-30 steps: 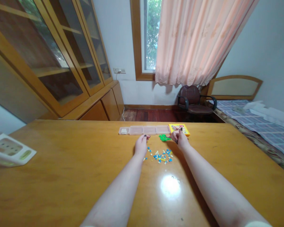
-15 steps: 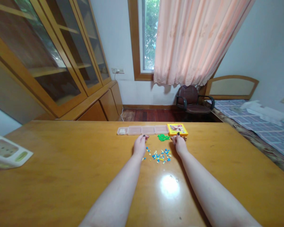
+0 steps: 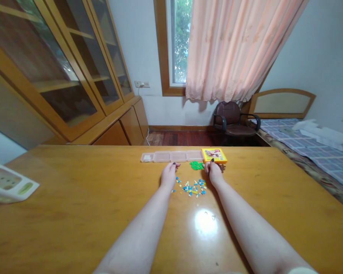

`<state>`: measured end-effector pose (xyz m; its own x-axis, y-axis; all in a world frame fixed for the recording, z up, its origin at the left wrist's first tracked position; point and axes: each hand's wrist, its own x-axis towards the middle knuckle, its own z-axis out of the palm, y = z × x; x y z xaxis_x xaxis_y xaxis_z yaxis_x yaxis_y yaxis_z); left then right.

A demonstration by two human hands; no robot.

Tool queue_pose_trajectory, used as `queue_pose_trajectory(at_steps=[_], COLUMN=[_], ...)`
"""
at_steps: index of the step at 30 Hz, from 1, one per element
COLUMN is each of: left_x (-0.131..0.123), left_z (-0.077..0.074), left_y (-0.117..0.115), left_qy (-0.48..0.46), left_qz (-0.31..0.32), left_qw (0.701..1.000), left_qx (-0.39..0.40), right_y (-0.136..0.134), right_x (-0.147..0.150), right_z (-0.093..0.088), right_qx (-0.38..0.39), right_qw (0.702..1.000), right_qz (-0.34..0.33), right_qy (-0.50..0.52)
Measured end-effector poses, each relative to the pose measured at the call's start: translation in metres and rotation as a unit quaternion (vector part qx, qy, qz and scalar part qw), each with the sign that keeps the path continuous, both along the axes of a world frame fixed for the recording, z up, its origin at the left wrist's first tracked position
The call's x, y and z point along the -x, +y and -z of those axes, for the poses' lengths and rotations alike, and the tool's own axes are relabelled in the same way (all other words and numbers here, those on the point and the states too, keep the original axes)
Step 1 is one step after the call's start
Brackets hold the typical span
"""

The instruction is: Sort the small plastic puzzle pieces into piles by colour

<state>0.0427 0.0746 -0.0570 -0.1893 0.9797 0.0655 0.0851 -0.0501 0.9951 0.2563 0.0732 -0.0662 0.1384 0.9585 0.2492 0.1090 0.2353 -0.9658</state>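
Note:
A scatter of tiny blue, white and yellow building bricks [image 3: 193,187] lies on the wooden table [image 3: 74,213] between my two hands. My left hand [image 3: 169,175] rests on the table at the scatter's left edge, fingers curled with dark nails showing. My right hand [image 3: 213,172] rests at the scatter's right, fingers curled beside a small green brick piece [image 3: 196,165]. Whether either hand holds a brick is too small to make out. A yellow box [image 3: 214,155] lies just beyond my right hand. A clear plastic compartment tray [image 3: 171,156] lies beyond my left hand.
A white and green packet [image 3: 8,185] lies at the table's left edge. Glass-door wooden cabinets stand at the left. Past the table's far edge are a dark armchair [image 3: 232,121], a window with a pink curtain, and a bed [image 3: 317,146] at the right.
My right hand has drawn back from the yellow box and come down onto the table beside the green piece. The left hand has barely moved.

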Motion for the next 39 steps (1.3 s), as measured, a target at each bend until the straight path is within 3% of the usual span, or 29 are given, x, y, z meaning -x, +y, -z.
queue_pose_trajectory(at_steps=[7, 14, 20, 24, 27, 32, 35, 39], left_x=[0.001, 0.002, 0.001, 0.004, 0.008, 0.012, 0.014, 0.013], left_z=[0.0, 0.001, 0.002, 0.005, 0.006, 0.001, -0.005, -0.006], left_y=[-0.001, -0.001, 0.001, 0.0, -0.005, -0.024, -0.04, -0.061], left_qy=[0.007, 0.011, 0.018, 0.031, 0.112, 0.332, 0.462, 0.556], left_qz=[0.001, 0.004, 0.003, 0.01, 0.025, 0.054, 0.142, 0.22], left_qw=[1.0, 1.0, 1.0, 0.999, 0.993, 0.942, 0.875, 0.802], left_qx=[-0.007, -0.004, -0.005, -0.001, -0.02, 0.0, 0.03, -0.005], right_y=[-0.001, -0.001, -0.013, -0.013, -0.013, -0.027, -0.048, -0.073], right_x=[-0.002, -0.001, 0.006, 0.007, 0.005, 0.007, 0.007, 0.012], right_z=[0.001, -0.008, -0.012, -0.011, -0.009, -0.011, -0.012, -0.001], right_qx=[0.005, -0.021, 0.008, 0.004, 0.013, 0.052, 0.053, 0.049], right_qw=[1.0, 0.999, 0.991, 0.995, 0.996, 0.99, 0.982, 0.981], right_qz=[0.006, -0.028, -0.119, -0.097, -0.077, -0.114, -0.173, -0.185], right_qy=[0.016, 0.024, 0.057, 0.037, 0.032, 0.067, 0.052, 0.034])
